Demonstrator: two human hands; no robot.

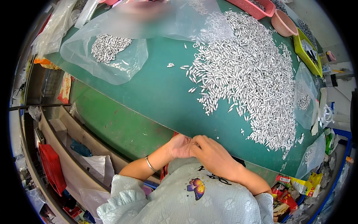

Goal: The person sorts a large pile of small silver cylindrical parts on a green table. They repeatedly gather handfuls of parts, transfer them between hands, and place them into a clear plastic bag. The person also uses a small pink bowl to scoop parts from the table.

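Note:
At the table's near edge my two hands meet in front of my body. My left hand (181, 146) is turned palm up with its fingers curled. Over its fingertips my right hand (212, 152) closes in a pinch. Whatever lies between the fingers is too small or too hidden to name. Beyond them, a wide heap of small silver spindle-shaped metal pieces (242, 71) spreads over the green tabletop (156, 93). A few loose pieces (170, 65) lie left of the heap. A tiny pale bit (217, 137) rests just past my right hand.
A clear plastic bag (130, 72) with more silver pieces lies at the far left. Pink tubs (284, 23) and a yellow-green basket (307, 52) line the far right. More small bags (306, 97) sit along the right edge. A shelf with a red basket (52, 170) stands at lower left.

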